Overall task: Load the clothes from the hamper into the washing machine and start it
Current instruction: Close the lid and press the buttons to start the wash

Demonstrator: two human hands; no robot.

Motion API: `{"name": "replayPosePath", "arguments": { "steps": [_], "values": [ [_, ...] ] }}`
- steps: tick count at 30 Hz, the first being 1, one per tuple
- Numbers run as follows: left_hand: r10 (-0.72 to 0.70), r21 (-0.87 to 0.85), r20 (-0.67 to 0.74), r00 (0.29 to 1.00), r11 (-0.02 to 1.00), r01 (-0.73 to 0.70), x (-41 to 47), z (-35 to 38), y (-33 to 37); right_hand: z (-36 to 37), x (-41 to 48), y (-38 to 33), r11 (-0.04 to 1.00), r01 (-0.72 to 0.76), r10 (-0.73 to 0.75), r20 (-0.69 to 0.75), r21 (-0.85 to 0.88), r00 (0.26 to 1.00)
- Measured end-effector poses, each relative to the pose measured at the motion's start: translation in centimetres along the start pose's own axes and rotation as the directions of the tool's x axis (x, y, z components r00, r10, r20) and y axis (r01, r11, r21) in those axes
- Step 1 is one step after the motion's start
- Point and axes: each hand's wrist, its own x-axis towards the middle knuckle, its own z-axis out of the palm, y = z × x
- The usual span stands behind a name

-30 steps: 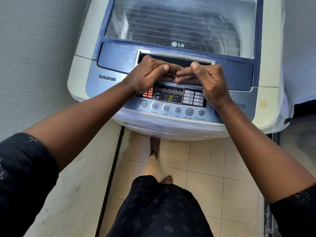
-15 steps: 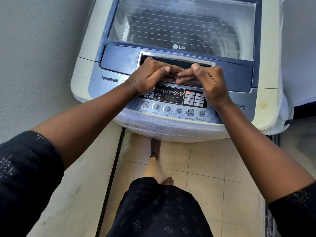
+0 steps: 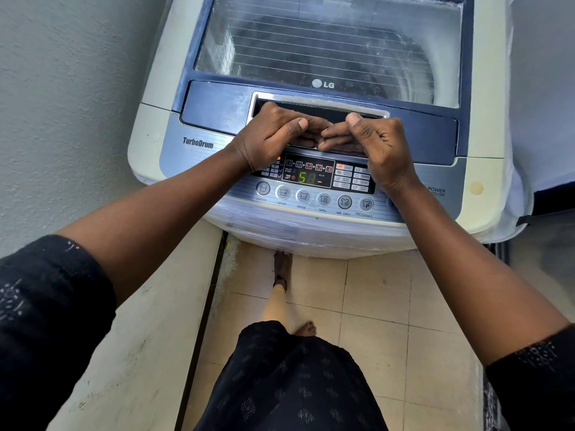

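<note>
A white and blue top-loading washing machine (image 3: 480,88) stands in front of me with its clear lid (image 3: 326,48) down. Dark shapes show dimly in the drum under the lid. My left hand (image 3: 273,135) and my right hand (image 3: 378,144) rest side by side on the lid's front edge, just below the handle recess (image 3: 314,104). Their fingers point toward each other, the tips meet, and they hold nothing. The control panel (image 3: 308,177) below my hands is lit and its display reads 58. No hamper is in view.
A grey wall (image 3: 62,104) runs close along the left, with a pale ledge (image 3: 149,321) below it. The tiled floor (image 3: 373,306) and my bare feet are in front of the machine. A white cover (image 3: 541,119) lies to the right.
Both hands stay on the lid's front edge. The lit display changed from an F to 58. The view shifted slightly downward.
</note>
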Motion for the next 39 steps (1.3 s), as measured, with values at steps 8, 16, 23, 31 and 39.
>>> {"name": "replayPosePath", "arguments": {
  "steps": [8,16,23,31,39],
  "values": [
    [0.01,-0.007,-0.01,1.0,1.0,-0.01,0.02,0.01,-0.16,0.07,0.04,0.16,1.0,0.005,-0.005,-0.004,-0.001,1.0],
    [0.01,-0.024,-0.016,1.0,1.0,-0.011,-0.02,0.05,-0.56,0.05,0.14,0.46,1.0,0.011,-0.011,-0.004,0.011,1.0],
    [0.009,-0.028,-0.018,1.0,1.0,-0.01,0.07,0.19,-0.81,0.03,0.16,0.55,1.0,0.008,-0.008,-0.009,0.004,1.0],
    [-0.012,-0.004,-0.019,1.0,1.0,0.011,-0.04,0.45,-0.93,0.22,0.07,0.47,0.996,0.033,-0.035,-0.031,-0.083,0.999],
    [-0.048,0.063,-0.008,0.999,0.997,0.048,-0.28,0.31,-0.26,0.57,-0.04,0.25,0.989,0.015,-0.026,-0.066,-0.15,0.997]
  ]
}}
